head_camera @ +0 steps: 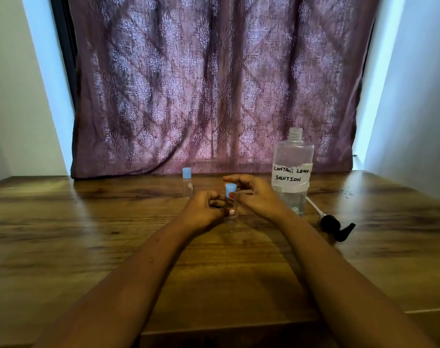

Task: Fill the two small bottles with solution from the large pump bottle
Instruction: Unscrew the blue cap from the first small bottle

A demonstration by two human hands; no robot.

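1. a small clear plastic bottle with a blue cap (231, 190) is held upright at the middle of the brown wooden table (88, 234).
2. its body is gripped by the curled fingers of the left hand (205, 209); its cap is pinched by the fingers of the right hand (255, 194).
3. a second small blue-capped clear bottle (187, 180) is stood apart, behind and to the left.
4. the large clear labelled bottle (293, 169) is stood uncapped just right of the right hand, with its black pump head (337, 227) laid on the table beside it.

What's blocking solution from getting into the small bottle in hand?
Its blue cap is on, closing the small bottle. The left hand grips the body and the right hand pinches the cap. The large bottle stands to the right, neck open, its pump lying on the table.
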